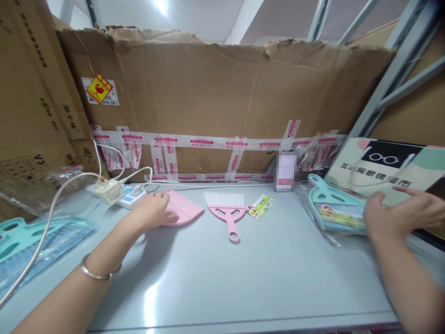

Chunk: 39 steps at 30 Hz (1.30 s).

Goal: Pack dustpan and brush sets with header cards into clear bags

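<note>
My left hand (pixel 155 208) rests on the near edge of a pink dustpan (pixel 186 207) lying flat on the grey table (pixel 243 278), fingers curled over it. To its right lies a small pink brush (pixel 227 211) with white bristles, handle toward me, and beside that a small printed card (pixel 260 206). My right hand (pixel 399 211) lies on a bagged teal dustpan-and-brush set (pixel 333 208) at the right, fingers stretched toward a printed box (pixel 385 164).
A tall taped cardboard wall (pixel 222 106) closes the back. A white power strip (pixel 123 195) with cables sits at the back left. More bagged teal sets (pixel 31 241) lie at the left edge. A grey metal rack (pixel 389 79) rises at the right.
</note>
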Available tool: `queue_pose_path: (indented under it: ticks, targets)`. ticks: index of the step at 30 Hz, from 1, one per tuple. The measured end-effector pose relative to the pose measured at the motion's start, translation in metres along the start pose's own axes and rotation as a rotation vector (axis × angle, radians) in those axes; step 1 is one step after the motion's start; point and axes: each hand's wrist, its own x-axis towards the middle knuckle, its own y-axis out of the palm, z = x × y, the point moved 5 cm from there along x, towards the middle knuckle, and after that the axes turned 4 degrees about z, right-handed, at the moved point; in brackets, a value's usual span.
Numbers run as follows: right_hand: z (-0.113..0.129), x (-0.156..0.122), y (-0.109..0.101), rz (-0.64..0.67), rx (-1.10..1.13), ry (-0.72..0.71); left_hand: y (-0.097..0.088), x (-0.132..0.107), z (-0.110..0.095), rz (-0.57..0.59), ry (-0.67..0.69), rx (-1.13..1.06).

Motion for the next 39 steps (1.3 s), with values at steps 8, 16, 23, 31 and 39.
queue_pose_path:
  ticks: [8, 16, 23, 31, 39]
  targets:
    - [0.123, -0.036, -0.028, 0.121, 0.336, -0.404, 0.001, -0.012, 0.004, 0.15, -0.11, 0.013]
    - [0.17, -0.059, -0.04, 0.346, 0.538, -0.415, -0.023, -0.016, 0.01, -0.2, -0.084, 0.206]
    - [0.234, -0.061, -0.052, 0.383, 0.877, -0.487, -0.059, -0.027, 0.015, -0.568, 0.114, 0.3]
    - [0.299, -0.113, -0.036, 1.229, 1.182, -0.082, -0.063, -0.041, -0.024, -0.802, 0.661, -0.07]
    - [0.291, -0.176, -0.051, 2.054, 1.069, 0.263, -0.044, -0.057, -0.057, -1.015, 0.991, 0.01]
